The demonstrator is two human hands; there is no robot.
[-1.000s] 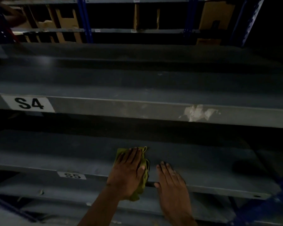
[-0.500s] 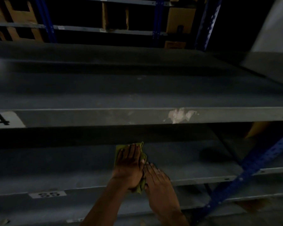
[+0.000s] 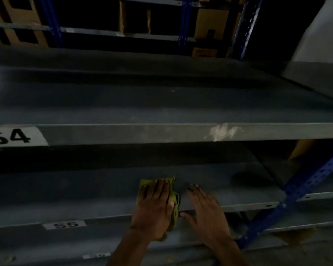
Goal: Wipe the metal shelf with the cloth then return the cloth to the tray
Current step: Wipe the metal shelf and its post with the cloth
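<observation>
Head view, dim light: a grey metal shelf (image 3: 104,192) labelled S5 (image 3: 66,225) runs across the lower frame. The left hand (image 3: 155,205) lies flat, fingers straight, pressing a yellow-green cloth (image 3: 175,200) onto the shelf near its front edge. Just beside it, apart from the cloth, the right hand (image 3: 206,212) rests on the shelf with fingers straight and spread, holding nothing. Above sits another shelf marked S4 (image 3: 15,136). A blue upright (image 3: 304,191) stands at right.

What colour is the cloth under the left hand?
Yellow-green cloth, seen in the head view, the only view.
</observation>
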